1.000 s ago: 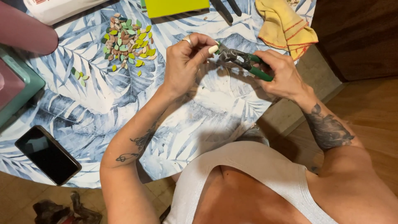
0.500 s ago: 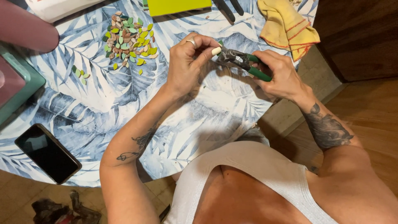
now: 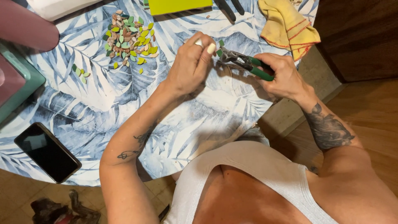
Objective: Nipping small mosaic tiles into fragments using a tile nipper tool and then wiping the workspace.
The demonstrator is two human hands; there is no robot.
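Gripping green-handled nippers (image 3: pixel 244 63), right hand (image 3: pixel 282 76) faces left hand (image 3: pixel 190 66).

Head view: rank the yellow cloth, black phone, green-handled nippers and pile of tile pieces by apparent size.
1. yellow cloth
2. black phone and pile of tile pieces, too alike to rank
3. green-handled nippers, partly hidden in the right hand

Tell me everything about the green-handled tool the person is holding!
The green-handled nippers look like metal pliers: grey jaws and pivot, bright green grip covers. They lie nearly level above the leaf-print tablecloth, jaws pointing left. The right hand wraps the handles, hiding most of them. The left hand meets the jaw end, pinching a small green tile piece there. I cannot tell whether the jaws are closed.
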